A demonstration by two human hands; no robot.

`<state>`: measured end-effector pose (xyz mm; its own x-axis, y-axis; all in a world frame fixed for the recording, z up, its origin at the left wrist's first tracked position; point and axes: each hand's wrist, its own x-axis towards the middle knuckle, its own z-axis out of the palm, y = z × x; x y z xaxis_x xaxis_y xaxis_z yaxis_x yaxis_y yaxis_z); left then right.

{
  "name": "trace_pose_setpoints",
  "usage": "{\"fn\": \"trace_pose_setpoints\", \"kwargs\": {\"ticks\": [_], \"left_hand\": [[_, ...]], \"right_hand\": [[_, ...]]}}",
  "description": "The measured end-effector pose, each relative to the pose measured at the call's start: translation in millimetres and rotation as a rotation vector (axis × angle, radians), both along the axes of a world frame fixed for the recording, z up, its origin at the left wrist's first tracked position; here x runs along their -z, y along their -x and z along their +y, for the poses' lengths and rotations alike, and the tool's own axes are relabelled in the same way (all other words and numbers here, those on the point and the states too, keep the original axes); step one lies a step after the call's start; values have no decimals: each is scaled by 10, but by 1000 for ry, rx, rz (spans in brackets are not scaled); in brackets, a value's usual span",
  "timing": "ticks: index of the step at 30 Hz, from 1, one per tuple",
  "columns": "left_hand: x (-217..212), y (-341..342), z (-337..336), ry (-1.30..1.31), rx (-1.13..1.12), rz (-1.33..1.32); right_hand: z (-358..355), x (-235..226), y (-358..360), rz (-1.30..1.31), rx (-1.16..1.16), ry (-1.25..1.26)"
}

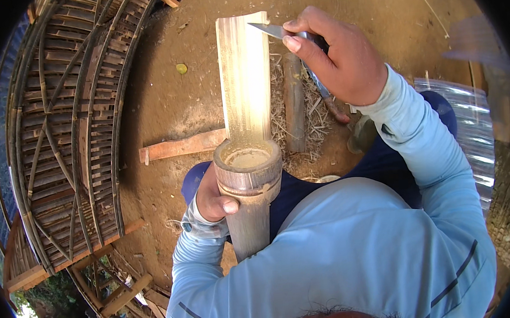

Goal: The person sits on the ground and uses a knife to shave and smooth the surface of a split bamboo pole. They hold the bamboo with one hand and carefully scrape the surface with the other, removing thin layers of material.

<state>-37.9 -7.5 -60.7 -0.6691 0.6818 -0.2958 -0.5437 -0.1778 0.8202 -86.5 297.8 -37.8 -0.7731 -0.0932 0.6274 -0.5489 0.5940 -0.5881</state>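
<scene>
A thick bamboo piece (245, 83) stretches away from my body. Its far part is split into a pale, open trough, and the near part is a full round tube with a node ring and a hollow showing at the step. My left hand (212, 198) is wrapped round the tube just below that ring, thumb on top. In my right hand (345, 55) is a knife (268, 30), its handle mostly hidden by the fingers. The blade points left, with its tip over the trough close to the far end; I cannot tell whether it touches the bamboo.
On the dirt floor lie a reddish wooden board (183, 145), a round pole (293, 103), pale shavings (317, 122) and a yellow leaf (182, 68). A long-bladed tool (335, 111) rests by the shavings. A slatted bamboo structure (79, 100) fills the left; corrugated sheeting (465, 123) is at right.
</scene>
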Motion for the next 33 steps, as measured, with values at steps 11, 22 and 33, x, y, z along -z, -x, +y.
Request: {"fn": "trace_pose_setpoints", "kwargs": {"ticks": [11,22,33], "left_hand": [[16,-12,-24,-22,33,-20],[34,0,-43,-25,57,2],[89,9,-34,-33,-60,-13]], "right_hand": [[-142,94,-235,8,-2,-4],[117,17,300,-133,85,-55],[395,478,242,-719,-82,624]]}}
